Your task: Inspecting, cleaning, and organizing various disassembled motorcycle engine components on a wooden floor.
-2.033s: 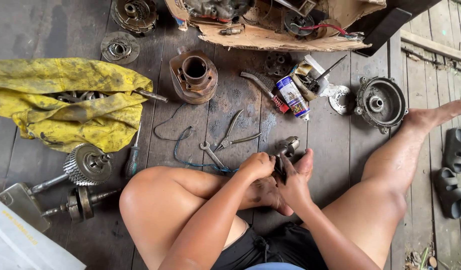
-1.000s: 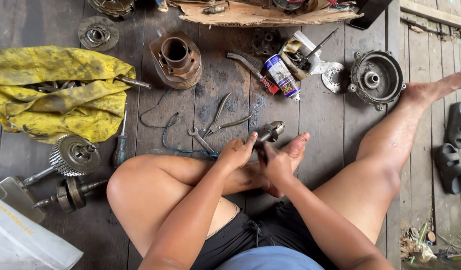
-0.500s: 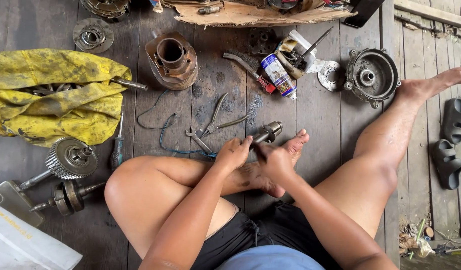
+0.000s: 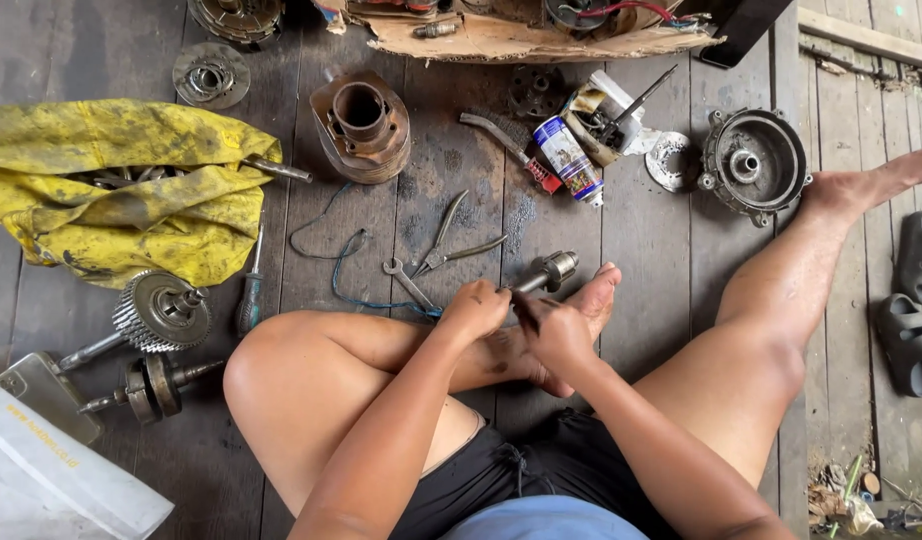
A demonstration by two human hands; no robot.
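My left hand (image 4: 473, 308) and right hand (image 4: 553, 332) stay closed around the short grey metal shaft (image 4: 547, 272). It has shifted left, nearer the pliers (image 4: 451, 245). Contact points are probably hidden.

The left hand (image 4: 473, 305) and right hand (image 4: 553, 330) are meeting over the bent leg, both gripping a metal shaft (image 4: 546, 272) whose far end is sticking out above the foot; what the right fingers (image 4: 529, 312) are pinching is probably a small dark tool, too hidden to tell. Pliers (image 4: 451, 245) and a small wrench (image 4: 406, 282) are lying just beside on the wooden floor (image 4: 641, 260).
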